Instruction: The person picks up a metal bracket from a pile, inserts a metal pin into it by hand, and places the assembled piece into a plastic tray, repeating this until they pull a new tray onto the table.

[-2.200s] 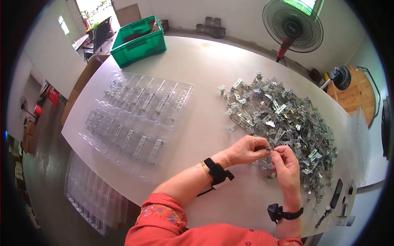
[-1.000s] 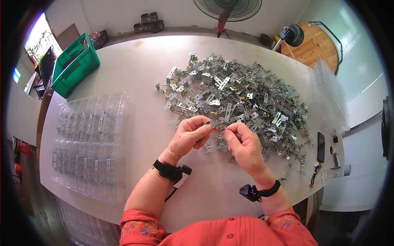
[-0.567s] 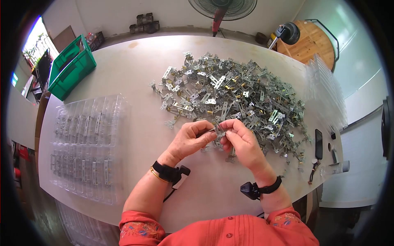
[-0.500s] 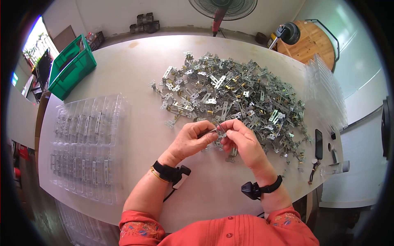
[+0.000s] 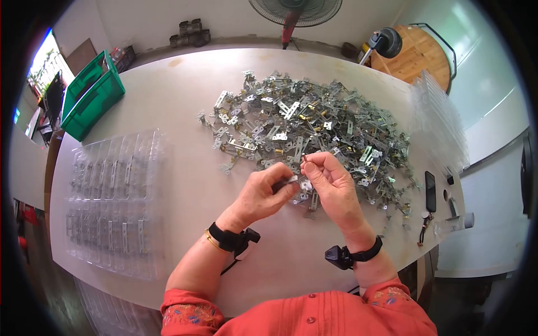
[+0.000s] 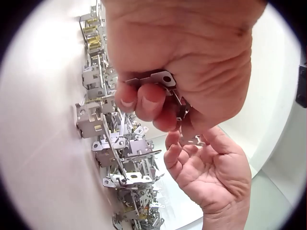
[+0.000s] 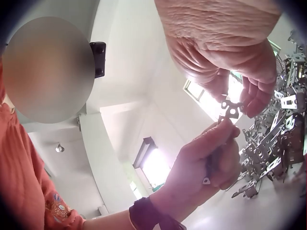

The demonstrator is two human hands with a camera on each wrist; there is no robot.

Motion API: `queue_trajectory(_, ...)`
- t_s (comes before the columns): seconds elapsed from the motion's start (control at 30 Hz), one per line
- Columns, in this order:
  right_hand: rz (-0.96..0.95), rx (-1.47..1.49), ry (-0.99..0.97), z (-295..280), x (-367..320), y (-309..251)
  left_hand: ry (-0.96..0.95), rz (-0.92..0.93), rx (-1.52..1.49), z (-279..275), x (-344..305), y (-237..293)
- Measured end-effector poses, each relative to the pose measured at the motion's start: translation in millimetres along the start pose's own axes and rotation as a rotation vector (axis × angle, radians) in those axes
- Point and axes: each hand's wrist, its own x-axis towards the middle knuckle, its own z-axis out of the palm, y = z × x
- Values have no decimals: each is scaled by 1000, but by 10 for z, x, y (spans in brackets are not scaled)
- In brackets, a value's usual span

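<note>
In the head view my left hand (image 5: 262,193) is at the front of a heap of loose metal brackets (image 5: 319,117). Its fingers curl round a small metal bracket (image 6: 160,77), and a holed end (image 7: 231,109) juts past the thumb in the right wrist view. Close beside it, my right hand (image 5: 338,193) pinches a small dark piece (image 5: 304,159) between thumb and forefinger. The right fingertips lie right by the bracket's holed end. The left palm hides much of the held metal.
Clear plastic trays (image 5: 158,168) with brackets in rows lie on the table's left side. A green crate (image 5: 101,106) stands behind them. More clear trays (image 5: 440,123) stand at the right, near a phone (image 5: 430,190). A fan (image 5: 290,25) is beyond the table.
The head view has swung right. Both hands have moved from the heap's right part to its front. Lately the right fingertips have risen slightly away from the left hand's bracket.
</note>
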Motion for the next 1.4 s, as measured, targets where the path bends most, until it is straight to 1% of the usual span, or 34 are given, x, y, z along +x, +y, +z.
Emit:
queue_trajectory(0.1,-39,-92,63,2,-27,15,213,6,35,21,18,-40)
queue_trajectory(0.17,54,20,-11,27,-43,-22,240,37,75,45,24,-42)
queue_trajectory(0.2,55,20,-12,34,-51,-57,270,66,120,44,19,-42)
queue_trajectory(0.23,118,30,-28,44,-58,-102,272,64,122,46,12,-37)
queue_trajectory(0.27,180,40,-46,48,-60,-123,266,80,155,56,9,-24)
queue_trajectory(0.43,153,16,-34,2,-30,-88,216,83,174,39,2,57)
queue_trajectory(0.5,137,32,-27,-17,-16,-116,209,204,142,27,17,78)
queue_trajectory(0.53,124,45,-4,-31,-9,-130,208,205,143,10,17,67)
queue_trajectory(0.6,108,57,23,-77,8,-139,162,101,27,-43,13,-4)
queue_trajectory(0.63,90,49,42,-104,17,-137,149,13,-60,-46,17,-99)
queue_trajectory(0.67,71,42,61,-127,26,-136,146,15,-61,-58,13,-71)
queue_trajectory(0.73,63,47,60,-162,46,-138,35,-196,-311,-79,6,14)
queue_trajectory(0.8,54,52,60,-182,55,-139,9,-192,-319,-89,14,3)
queue_trajectory(0.87,67,44,43,-189,64,-139,-98,-220,-403,-107,18,-2)
queue_trajectory(1.0,53,79,56,-189,74,-82,-101,-218,-456,-104,10,-10)
queue_trajectory(1.07,-143,-84,165,-189,84,-14,-51,-143,-468,-86,16,-43)
queue_trajectory(1.1,-145,-84,165,-197,83,-8,-51,-142,-467,-75,22,-63)
queue_trajectory(1.17,-396,-414,265,-204,78,-26,43,-70,-407,-56,36,-106)
queue_trajectory(1.2,-397,-414,266,-174,47,-58,43,-69,-407,-50,37,-120)
queue_trajectory(1.27,-227,-388,180,-77,-49,-146,150,11,-172,-31,54,-117)
queue_trajectory(1.3,-241,-417,144,-60,-71,-151,146,14,-172,-31,64,-82)
queue_trajectory(1.37,-249,-472,146,-12,-101,-162,216,187,140,-41,69,18)
queue_trajectory(1.4,-255,-525,144,9,-107,-167,216,189,141,-35,77,20)
